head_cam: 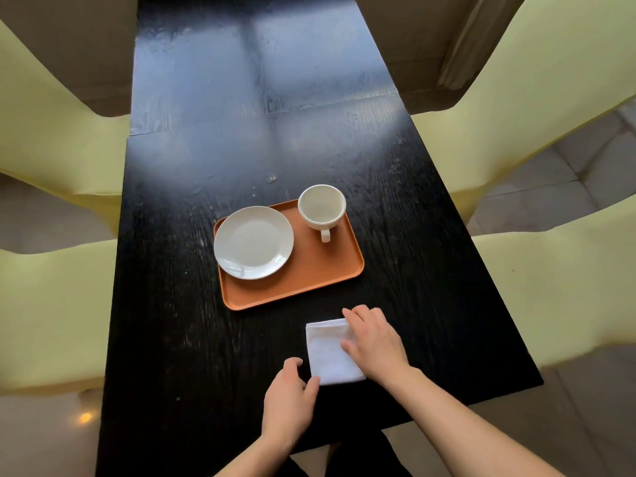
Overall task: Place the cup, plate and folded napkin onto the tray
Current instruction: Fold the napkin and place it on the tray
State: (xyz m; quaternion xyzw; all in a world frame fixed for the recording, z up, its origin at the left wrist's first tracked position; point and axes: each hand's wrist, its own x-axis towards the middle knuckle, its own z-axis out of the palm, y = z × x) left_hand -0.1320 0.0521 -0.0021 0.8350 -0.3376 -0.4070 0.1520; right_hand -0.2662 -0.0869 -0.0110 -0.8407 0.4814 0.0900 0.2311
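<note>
An orange tray lies on the black table. A white plate sits on its left part, overhanging the left rim a little. A white cup stands upright at the tray's far right corner, handle toward me. A folded white napkin lies on the table just in front of the tray. My right hand rests on the napkin's right side, fingers over its far right corner. My left hand is at the napkin's near left corner with thumb and fingers curled at its edge.
The black table runs away from me, its near edge just under my forearms. Pale yellow chairs flank it on the left, and yellow chairs stand on the right. Tiled floor shows at the right.
</note>
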